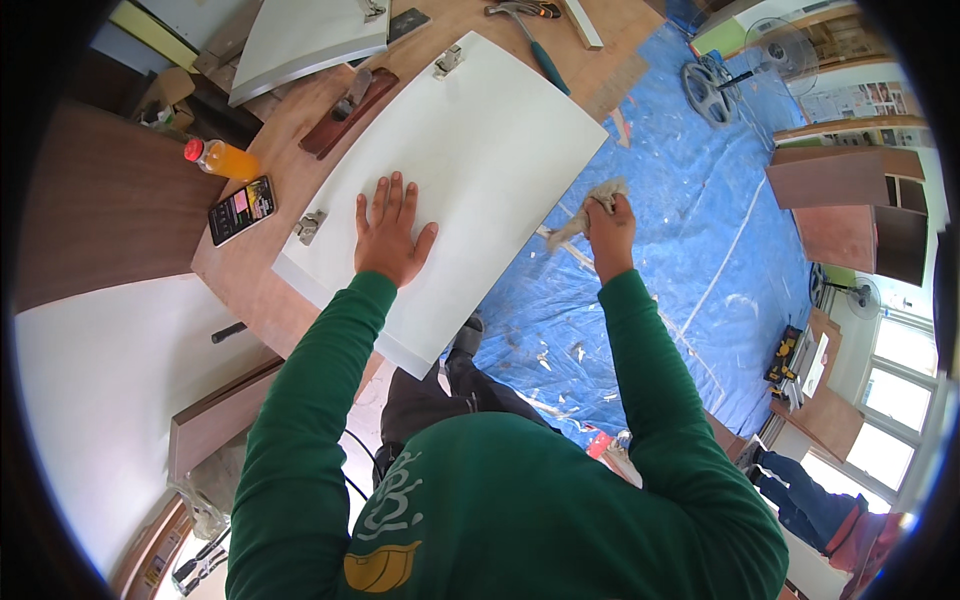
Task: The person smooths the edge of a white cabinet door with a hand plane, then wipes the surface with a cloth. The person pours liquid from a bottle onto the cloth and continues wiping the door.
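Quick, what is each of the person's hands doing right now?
Left hand: open, pressed flat on the white panel.
Right hand: closed around a grey rag at the panel's edge.

Cabinet door lying flat on the counter, left hand on the door, right hand with a rag at its right edge, phone and bottle left of the door, hammer behind it.

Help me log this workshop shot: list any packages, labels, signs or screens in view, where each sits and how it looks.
Phone: flat on the wooden table, left of the white panel; black slab, lit screen with pink and orange patches.
Bottle: lying just above the phone; orange drink, red cap.
Papers on the wall: far right; pale printed sheets.
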